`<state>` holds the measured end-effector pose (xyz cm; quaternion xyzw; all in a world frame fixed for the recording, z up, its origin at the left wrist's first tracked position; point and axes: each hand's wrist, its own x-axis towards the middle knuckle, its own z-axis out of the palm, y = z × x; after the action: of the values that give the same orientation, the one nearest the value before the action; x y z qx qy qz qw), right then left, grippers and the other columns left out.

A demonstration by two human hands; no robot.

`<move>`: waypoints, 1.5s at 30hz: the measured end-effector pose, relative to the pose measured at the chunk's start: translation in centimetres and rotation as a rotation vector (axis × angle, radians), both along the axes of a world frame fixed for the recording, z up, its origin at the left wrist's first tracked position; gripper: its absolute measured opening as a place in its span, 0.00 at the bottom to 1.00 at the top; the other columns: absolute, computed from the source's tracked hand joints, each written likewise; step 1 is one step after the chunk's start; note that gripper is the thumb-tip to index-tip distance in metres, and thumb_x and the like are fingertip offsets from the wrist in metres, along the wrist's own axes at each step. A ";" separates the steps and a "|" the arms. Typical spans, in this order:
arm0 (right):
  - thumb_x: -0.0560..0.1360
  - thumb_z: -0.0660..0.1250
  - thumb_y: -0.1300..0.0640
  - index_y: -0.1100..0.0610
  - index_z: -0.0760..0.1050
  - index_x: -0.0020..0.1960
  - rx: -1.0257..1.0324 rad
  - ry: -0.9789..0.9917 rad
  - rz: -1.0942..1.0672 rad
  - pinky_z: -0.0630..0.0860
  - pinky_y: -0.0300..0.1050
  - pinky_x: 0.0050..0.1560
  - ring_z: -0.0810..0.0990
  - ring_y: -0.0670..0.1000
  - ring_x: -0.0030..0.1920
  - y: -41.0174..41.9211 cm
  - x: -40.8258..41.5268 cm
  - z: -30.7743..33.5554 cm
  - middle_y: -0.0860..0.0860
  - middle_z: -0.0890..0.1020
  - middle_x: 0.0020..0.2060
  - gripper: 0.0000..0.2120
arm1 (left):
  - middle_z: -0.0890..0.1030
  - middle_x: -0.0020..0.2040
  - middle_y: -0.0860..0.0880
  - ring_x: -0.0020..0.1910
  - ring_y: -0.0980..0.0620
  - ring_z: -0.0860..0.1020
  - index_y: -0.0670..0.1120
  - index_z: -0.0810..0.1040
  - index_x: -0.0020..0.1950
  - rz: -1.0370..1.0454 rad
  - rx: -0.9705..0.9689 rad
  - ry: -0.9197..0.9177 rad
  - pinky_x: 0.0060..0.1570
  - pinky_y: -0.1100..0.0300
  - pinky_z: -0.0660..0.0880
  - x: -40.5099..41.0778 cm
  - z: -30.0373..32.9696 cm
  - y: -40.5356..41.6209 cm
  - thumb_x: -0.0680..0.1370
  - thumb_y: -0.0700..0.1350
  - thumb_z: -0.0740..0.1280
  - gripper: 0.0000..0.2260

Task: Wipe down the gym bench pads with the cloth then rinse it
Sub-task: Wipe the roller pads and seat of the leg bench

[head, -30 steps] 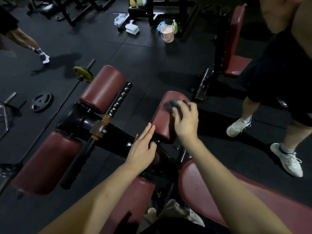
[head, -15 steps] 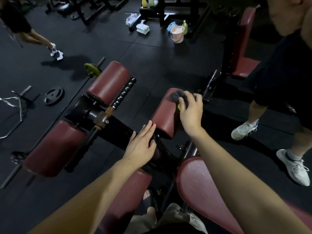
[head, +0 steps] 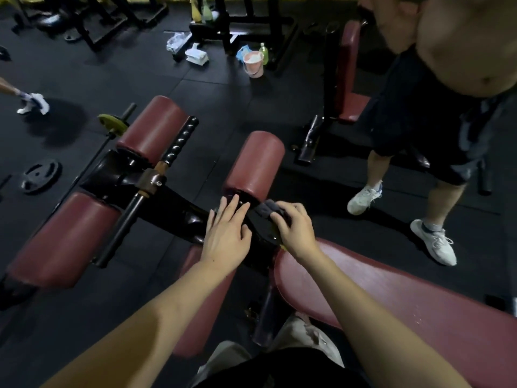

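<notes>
Head view: right hand point(head: 296, 231) fingers curled round cloth point(head: 268, 207), pressed at near end of roller pad point(head: 256, 163). Left hand point(head: 226, 233) flat, fingers straight, on frame beside it. Wiping underway, I judge; 3 other rollers, seat, rinse remain.

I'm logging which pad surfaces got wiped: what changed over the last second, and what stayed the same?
The right hand drew the grey cloth back along the right roller pad, from its far top to its near end by the black frame. No grip was taken or released: it holds the cloth as before. The left hand stayed flat on the frame beside that pad. The pink bucket stayed put.
</notes>
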<state>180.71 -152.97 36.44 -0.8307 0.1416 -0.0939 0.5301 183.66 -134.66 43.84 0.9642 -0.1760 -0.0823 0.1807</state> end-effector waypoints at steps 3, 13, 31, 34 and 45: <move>0.81 0.69 0.50 0.50 0.79 0.65 0.011 0.120 -0.075 0.70 0.41 0.60 0.76 0.46 0.54 -0.4 -4.9 -1.5 0.49 0.76 0.55 0.13 | 0.57 0.84 0.51 0.83 0.50 0.48 0.51 0.65 0.80 -0.067 -0.050 -0.079 0.82 0.48 0.46 -3.0 -0.9 0.0 0.81 0.43 0.61 0.26; 0.80 0.65 0.42 0.41 0.76 0.58 0.010 0.366 -0.228 0.75 0.44 0.45 0.77 0.51 0.43 -1.8 -17.6 -9.9 0.57 0.80 0.52 0.08 | 0.60 0.81 0.54 0.80 0.54 0.59 0.50 0.65 0.80 -0.187 -0.134 0.276 0.75 0.60 0.60 -14.2 -10.1 -0.3 0.82 0.42 0.60 0.24; 0.83 0.63 0.47 0.47 0.77 0.68 -0.426 0.131 -0.176 0.73 0.55 0.62 0.73 0.58 0.60 -6.6 -2.8 -24.0 0.55 0.75 0.61 0.15 | 0.52 0.85 0.54 0.79 0.50 0.62 0.48 0.62 0.82 -0.007 0.053 0.232 0.77 0.50 0.63 -12.0 -27.4 -1.9 0.82 0.44 0.61 0.28; 0.81 0.64 0.48 0.48 0.80 0.64 -0.471 0.121 -0.326 0.74 0.58 0.55 0.74 0.60 0.54 -3.2 -2.3 -25.1 0.56 0.76 0.56 0.14 | 0.52 0.84 0.54 0.78 0.52 0.64 0.48 0.61 0.83 -0.018 0.048 0.187 0.78 0.52 0.61 -12.6 -28.1 -1.6 0.81 0.44 0.61 0.29; 0.77 0.69 0.54 0.48 0.80 0.65 -0.605 0.134 -0.282 0.73 0.52 0.48 0.75 0.63 0.49 -11.5 -9.6 -27.1 0.60 0.74 0.50 0.16 | 0.54 0.84 0.53 0.83 0.55 0.50 0.46 0.61 0.82 -0.037 0.038 0.100 0.82 0.52 0.50 -12.0 -28.0 -2.5 0.81 0.41 0.59 0.28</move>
<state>171.11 -164.44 9.38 -0.9270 0.2552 -0.1492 0.2309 171.63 -137.20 15.80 0.9586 -0.1831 -0.1373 0.1693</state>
